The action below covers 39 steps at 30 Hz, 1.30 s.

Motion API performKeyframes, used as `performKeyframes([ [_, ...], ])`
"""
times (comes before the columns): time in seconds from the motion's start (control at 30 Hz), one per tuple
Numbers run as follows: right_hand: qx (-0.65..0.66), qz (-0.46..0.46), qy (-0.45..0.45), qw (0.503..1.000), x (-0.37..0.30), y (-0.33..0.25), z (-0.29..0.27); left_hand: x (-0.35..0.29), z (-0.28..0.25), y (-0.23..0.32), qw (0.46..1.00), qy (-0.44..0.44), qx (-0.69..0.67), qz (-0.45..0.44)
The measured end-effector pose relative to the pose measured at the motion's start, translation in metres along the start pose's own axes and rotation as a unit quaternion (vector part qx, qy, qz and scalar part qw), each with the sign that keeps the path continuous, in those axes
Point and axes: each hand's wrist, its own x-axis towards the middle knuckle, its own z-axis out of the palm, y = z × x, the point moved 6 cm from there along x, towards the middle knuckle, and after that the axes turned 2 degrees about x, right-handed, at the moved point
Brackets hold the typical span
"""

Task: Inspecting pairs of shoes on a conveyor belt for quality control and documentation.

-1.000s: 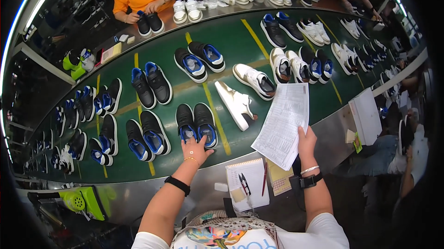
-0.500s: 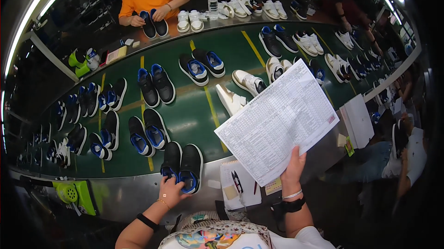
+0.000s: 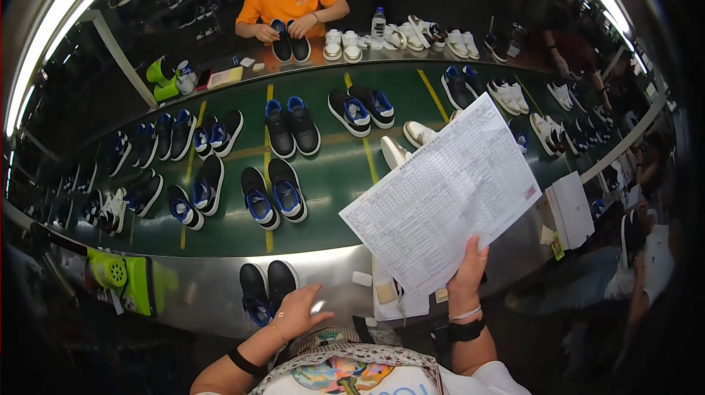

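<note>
My right hand [image 3: 468, 272] grips a large white printed sheet of paper [image 3: 448, 197] by its lower edge, the sheet tilted up over the belt. My left hand [image 3: 297, 312] is open, fingers apart, just right of a pair of black sneakers; it partly covers the heel of the right sneaker [image 3: 282, 277]. The left sneaker [image 3: 253, 285] shows a blue lining. Both sneakers stand on the metal ledge [image 3: 205, 285], toes away from me. Behind the sheet, white shoes [image 3: 418, 133] are partly hidden.
A green conveyor belt [image 3: 323, 219] with yellow stripes carries several pairs of shoes. A notepad [image 3: 402, 307] lies under the sheet, a green device [image 3: 121, 274] at left, and a white folder [image 3: 571, 208] at right. Across the belt, a person in orange [image 3: 294, 6] handles dark shoes.
The black sneakers have come off the belt's edge onto the metal ledge, nearer me. My left hand has let go of them. The view has shifted; shoes on the belt appear further right.
</note>
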Motion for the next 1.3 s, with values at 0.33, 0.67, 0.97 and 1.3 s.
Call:
performKeyframes([
  [0.33, 0.013, 0.028, -0.041, 0.999, -0.101, 0.038, 0.046, 0.036, -0.018, 0.047, 0.662, 0.014, -0.749, -0.036],
  [0.67, 0.014, 0.112, -0.045, 0.993, -0.145, -0.002, 0.038, -0.027, -0.105, -0.047, 0.747, -0.026, -0.664, -0.013],
  [0.97, -0.015, 0.101, -0.073, 0.992, -0.222, 0.0, 0.058, -0.064, -0.123, -0.084, 0.771, -0.052, -0.635, -0.001],
  [1.3, -0.114, 0.106, -0.067, 0.986, -0.257, -0.014, 0.07, -0.075, -0.128, -0.082, 0.783, -0.089, -0.616, 0.006],
])
